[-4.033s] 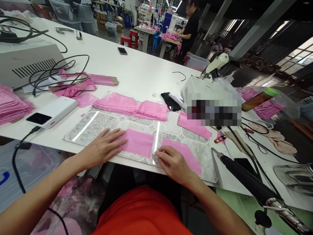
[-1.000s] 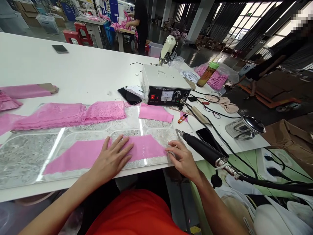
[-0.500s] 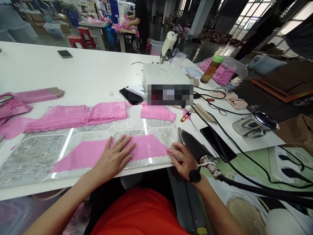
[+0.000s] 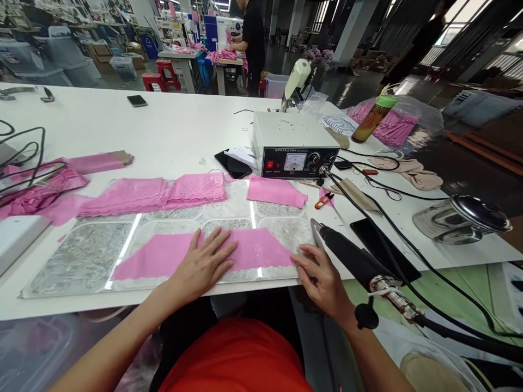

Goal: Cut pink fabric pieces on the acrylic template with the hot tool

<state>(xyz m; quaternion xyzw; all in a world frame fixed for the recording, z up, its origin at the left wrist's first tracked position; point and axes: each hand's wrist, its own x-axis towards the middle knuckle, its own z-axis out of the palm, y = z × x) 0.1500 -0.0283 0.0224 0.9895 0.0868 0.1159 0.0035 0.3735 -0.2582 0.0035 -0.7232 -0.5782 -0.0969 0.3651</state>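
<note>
A flat pink fabric piece with slanted ends lies on a marbled, clear-coated mat at the table's front edge. My left hand rests flat across its middle, fingers spread, hiding part of it. At the fabric's right corner, the bent fingers and thumb of my right hand close on the tip. Just beyond that hand, a black handheld tool with a pointed metal tip lies slanted, its cable running off right. Behind are a lace-edged pink fabric stack and a smaller pink piece.
A white control box with a dial stands behind the mat. Orange thread snips, dark phones, a lidded glass mug and a green-capped bottle sit around it. Cables cross the right side. Another person works at a far machine.
My view has turned left, so everything appears farther right. My left hand stays flat on the fabric; my right hand remains at its right corner, the fingers slightly shifted.
</note>
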